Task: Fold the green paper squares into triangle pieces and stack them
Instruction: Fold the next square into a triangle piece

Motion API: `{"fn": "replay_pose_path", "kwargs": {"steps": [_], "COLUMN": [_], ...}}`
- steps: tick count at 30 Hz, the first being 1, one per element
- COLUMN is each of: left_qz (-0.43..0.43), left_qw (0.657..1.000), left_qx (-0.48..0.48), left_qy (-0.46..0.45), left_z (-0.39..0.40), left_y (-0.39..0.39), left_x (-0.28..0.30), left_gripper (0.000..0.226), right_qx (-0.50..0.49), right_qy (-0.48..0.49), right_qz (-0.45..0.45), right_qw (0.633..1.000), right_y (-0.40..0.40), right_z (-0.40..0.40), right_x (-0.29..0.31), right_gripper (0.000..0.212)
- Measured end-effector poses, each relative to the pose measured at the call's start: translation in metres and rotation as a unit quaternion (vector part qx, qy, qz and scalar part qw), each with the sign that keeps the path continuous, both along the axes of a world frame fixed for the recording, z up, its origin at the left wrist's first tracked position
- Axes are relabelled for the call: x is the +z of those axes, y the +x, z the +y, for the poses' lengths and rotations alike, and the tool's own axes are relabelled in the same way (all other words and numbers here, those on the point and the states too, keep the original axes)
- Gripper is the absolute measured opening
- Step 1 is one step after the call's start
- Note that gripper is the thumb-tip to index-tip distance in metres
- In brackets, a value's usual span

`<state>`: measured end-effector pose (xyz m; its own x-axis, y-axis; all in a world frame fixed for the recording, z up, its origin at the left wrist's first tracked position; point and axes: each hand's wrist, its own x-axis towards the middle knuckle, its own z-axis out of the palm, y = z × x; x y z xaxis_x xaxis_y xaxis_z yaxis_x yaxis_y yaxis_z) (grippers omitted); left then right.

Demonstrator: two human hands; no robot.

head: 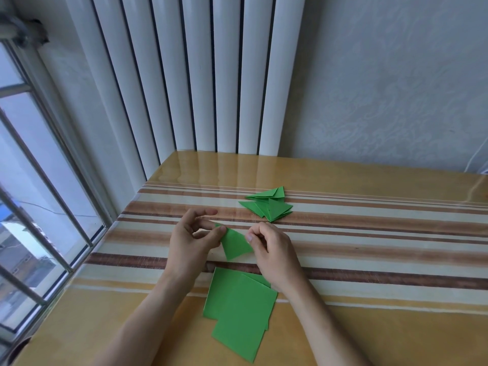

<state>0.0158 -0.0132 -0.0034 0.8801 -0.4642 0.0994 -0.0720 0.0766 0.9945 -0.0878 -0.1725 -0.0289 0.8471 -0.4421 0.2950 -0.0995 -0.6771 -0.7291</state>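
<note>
Green paper, a single folded piece (pixel 235 243), is held above the striped tabletop (pixel 369 233) between both hands. The left hand (pixel 191 237) pinches its upper left corner between thumb and curled fingers, with the index finger stretched out toward the far side. The right hand (pixel 269 250) grips the piece's right edge, its fingers curled in and the thumb on the paper. The piece looks roughly triangular or wedge-shaped, its narrow end at the left hand and its broad end pointing down toward the person; whether it touches the table cannot be told.

Just below the hands, nearer the person, lies a loose pile of flat green squares (pixel 239 310), overlapping and slightly fanned, the top sheet turned at an angle. The right wrist partly covers the pile's upper right corner.

Beyond the hands, toward the wall, a small heap of finished green triangles (pixel 268 206) rests on the table, the pieces overlapping untidily with points facing several ways. It lies well apart from the held piece.

The table is covered with a glossy sheet in tan, cream and brown bands. Behind it stands a white ribbed radiator (pixel 198 83) against a pale textured wall (pixel 396 88). On the left a barred window (pixel 39 207) runs along the table's edge.
</note>
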Motion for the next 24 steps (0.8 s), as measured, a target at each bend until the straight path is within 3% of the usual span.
{"fn": "replay_pose_path", "kwargs": {"steps": [24], "left_qz": [0.036], "left_qw": [0.998], "left_qx": [0.037], "left_qy": [-0.045], "left_z": [0.0013], "left_y": [0.0058], "left_x": [-0.0027], "left_gripper": [0.031], "right_qx": [-0.098], "right_qy": [0.014], "right_qz": [-0.042], "right_qw": [0.994], "right_y": [-0.002], "right_z": [0.0014], "right_x": [0.0002], "right_gripper": [0.016]}}
